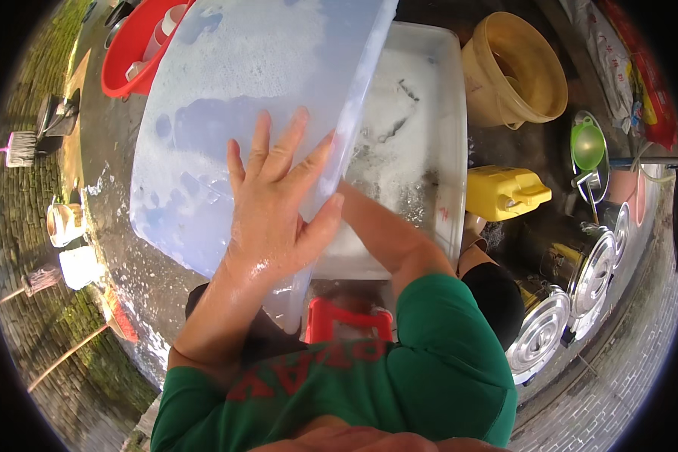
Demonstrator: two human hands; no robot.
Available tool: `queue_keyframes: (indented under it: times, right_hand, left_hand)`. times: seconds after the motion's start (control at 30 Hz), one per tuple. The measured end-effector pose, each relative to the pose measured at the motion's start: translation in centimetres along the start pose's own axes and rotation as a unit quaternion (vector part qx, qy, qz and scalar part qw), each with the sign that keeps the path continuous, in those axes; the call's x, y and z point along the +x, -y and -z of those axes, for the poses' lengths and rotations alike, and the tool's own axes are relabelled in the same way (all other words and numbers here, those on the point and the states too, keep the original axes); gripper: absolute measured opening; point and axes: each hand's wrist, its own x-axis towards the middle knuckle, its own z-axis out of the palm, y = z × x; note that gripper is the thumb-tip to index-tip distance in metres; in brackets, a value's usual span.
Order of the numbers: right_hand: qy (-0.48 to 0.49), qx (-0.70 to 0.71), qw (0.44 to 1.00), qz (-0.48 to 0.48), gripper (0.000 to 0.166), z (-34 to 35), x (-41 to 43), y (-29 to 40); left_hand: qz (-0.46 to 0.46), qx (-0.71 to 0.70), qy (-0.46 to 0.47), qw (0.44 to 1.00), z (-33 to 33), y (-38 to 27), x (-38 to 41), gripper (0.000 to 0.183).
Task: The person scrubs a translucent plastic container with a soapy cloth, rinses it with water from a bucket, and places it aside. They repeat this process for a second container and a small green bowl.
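Observation:
A large bluish plastic tub or lid point(248, 68), streaked with suds and water, stands tilted before me. My left hand point(282, 186), wet and with fingers spread, lies over its face near the right edge and grips nothing. My right forearm reaches behind that edge, so my right hand is hidden. Beneath and to the right is a whitish plastic tub point(455, 141) with foamy water in it. Whether my right hand holds anything does not show.
A red basin point(118, 73) with containers stands upper left. On the right are a beige bucket point(486, 68), a yellow jerrycan point(500, 189), a green ladle point(589, 144) and several lidded metal pots point(539, 333). A red plastic stool point(350, 319) is close to my body. Brooms and mops lie left.

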Motion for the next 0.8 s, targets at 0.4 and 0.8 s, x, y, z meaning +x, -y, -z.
queue_keyframes:
  times: [0.4,0.8]
  right_hand:
    - [-0.008,-0.151,0.949,-0.277,0.046,-5.7,-14.3,-18.9]
    - [-0.159,0.501,0.751,-0.399,0.046,-7.5,-4.1,-26.9]
  left_hand:
    - [0.006,-0.018,-0.028,0.999,0.2,0.5,1.0,0.055]
    - [-0.006,-0.11,-0.022,0.994,1.5,3.0,1.4,0.067]
